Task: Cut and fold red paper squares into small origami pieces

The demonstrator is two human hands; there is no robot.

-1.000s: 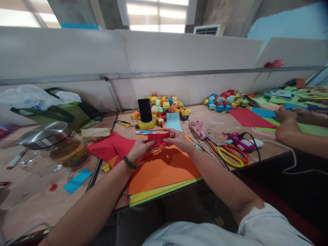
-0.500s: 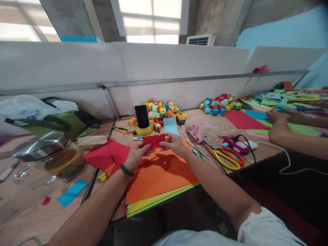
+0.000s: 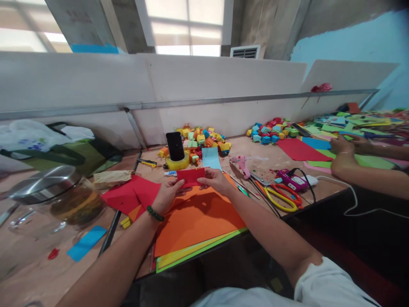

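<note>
A small red paper piece (image 3: pixel 191 177) is held up between both hands, above a stack of orange paper (image 3: pixel 198 221) with yellow and green sheets under it. My left hand (image 3: pixel 169 192) pinches its left end, thumb in front; a green bead bracelet circles that wrist. At the right end, my right hand (image 3: pixel 215 181) grips it between thumb and fingers. Larger red paper (image 3: pixel 128 194) lies left of my left hand. Behind the held piece are a light blue sheet (image 3: pixel 211 158) and a phone (image 3: pixel 175 146) propped in a yellow tape roll (image 3: pixel 177 162).
Small folded paper blocks (image 3: pixel 204 138) are heaped at the back. To the right lie a pink glue gun (image 3: pixel 242 165), yellow-handled scissors (image 3: pixel 279 200) and a purple power strip (image 3: pixel 292 181). A glass jug (image 3: pixel 75 207) stands left. A co-worker's hands (image 3: pixel 347 149) handle paper at far right.
The red piece remains in both hands and now shows slightly more of its face. The whole view has shifted a little, and the co-worker's hands have moved slightly.
</note>
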